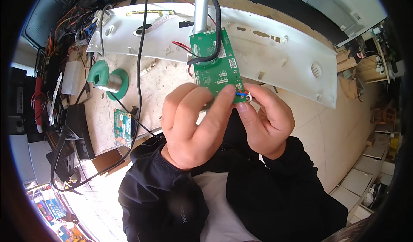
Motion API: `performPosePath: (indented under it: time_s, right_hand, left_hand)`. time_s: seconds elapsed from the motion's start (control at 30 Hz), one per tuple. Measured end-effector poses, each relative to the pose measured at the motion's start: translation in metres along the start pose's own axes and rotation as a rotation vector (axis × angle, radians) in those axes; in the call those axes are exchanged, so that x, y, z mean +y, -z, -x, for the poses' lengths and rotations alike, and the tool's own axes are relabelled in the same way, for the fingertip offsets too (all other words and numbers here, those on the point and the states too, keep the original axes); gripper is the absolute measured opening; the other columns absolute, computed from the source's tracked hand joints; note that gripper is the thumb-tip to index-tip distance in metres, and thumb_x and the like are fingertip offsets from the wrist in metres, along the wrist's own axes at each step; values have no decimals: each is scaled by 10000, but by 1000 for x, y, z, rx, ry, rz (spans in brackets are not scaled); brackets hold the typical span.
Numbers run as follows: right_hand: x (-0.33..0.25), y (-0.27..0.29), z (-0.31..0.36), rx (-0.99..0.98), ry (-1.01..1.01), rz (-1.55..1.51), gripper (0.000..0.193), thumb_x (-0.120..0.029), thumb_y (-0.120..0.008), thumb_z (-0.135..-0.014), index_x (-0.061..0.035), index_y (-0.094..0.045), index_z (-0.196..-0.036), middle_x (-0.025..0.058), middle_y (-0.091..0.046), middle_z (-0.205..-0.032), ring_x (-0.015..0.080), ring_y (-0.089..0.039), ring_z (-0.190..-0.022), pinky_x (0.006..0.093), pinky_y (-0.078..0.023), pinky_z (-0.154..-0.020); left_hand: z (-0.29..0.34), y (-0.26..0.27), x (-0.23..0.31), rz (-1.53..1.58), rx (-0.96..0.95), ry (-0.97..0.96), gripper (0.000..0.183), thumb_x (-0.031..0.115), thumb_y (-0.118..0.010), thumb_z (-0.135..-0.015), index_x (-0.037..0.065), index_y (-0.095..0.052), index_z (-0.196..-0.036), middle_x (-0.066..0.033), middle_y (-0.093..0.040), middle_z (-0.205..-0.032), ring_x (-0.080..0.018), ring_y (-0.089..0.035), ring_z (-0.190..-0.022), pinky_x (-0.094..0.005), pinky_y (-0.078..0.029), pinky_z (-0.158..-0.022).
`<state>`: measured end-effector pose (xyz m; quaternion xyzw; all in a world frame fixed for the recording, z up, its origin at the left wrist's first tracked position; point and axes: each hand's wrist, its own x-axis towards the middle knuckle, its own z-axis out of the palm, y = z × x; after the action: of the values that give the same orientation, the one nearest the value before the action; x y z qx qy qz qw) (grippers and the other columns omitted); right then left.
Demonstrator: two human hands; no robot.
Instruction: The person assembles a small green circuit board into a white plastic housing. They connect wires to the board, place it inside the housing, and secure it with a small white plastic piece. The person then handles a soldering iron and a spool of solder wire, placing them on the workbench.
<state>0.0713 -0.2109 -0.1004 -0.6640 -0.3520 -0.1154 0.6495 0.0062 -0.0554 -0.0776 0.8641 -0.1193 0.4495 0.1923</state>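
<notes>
Tilted up before me is a green circuit board [211,76] with white labels. My left hand [191,128] grips its near edge, index finger pressed on the face by the lower right corner. At that corner my right hand [269,123] pinches a small bundle of blue, red and white wires [241,94] between thumb and forefinger. The plug end is partly covered by the fingers, so whether it sits in its socket cannot be told. A thick black cable [218,22] loops over the board's upper face. Red and black wires [181,45] stick out at its left side.
Behind the board lies a long white plastic housing [297,67], with a metal pole [201,9] rising there. A green solder spool [100,75] and a smaller circuit board [123,127] are on the worktable [103,134] to the left. Black cables [140,69] hang across it.
</notes>
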Motion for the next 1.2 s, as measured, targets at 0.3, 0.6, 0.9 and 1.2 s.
performPosePath:
  time_s: [0.3,0.6,0.9,1.2]
  right_hand:
    - [-2,-1,0,1,-7,-16,296,50,-754,-904,75,-683,-1190,162,-746,-992,191,-692,-775,282,-559,-716]
    - [-8,-3,0,56,-51,-61,280,48,-767,-901,70,-683,-1167,159,-748,-993,194,-715,-796,276,-568,-725]
    - [-2,4,-13,-1,126,22,266,94,-769,-870,53,-685,-1119,165,-738,-975,217,-696,-755,288,-561,-691]
    - [8,-4,-4,17,119,-121,306,136,-792,-825,45,-654,-1083,203,-746,-986,273,-748,-835,323,-593,-730]
  left_hand:
    - [-14,10,-1,29,-158,65,525,-18,-767,-616,94,-794,-1128,-56,-539,-995,-257,-543,-921,-362,-507,-771]
    - [-7,5,-4,49,-103,60,537,-41,-771,-618,102,-795,-1135,-53,-535,-977,-257,-543,-908,-357,-489,-754]
    - [-4,3,-7,35,-38,51,483,-40,-810,-628,69,-775,-1097,-67,-583,-987,-269,-578,-893,-365,-502,-737]
    - [5,1,-10,-6,-26,22,486,-8,-809,-627,93,-783,-1102,-67,-594,-997,-250,-576,-887,-346,-509,-726]
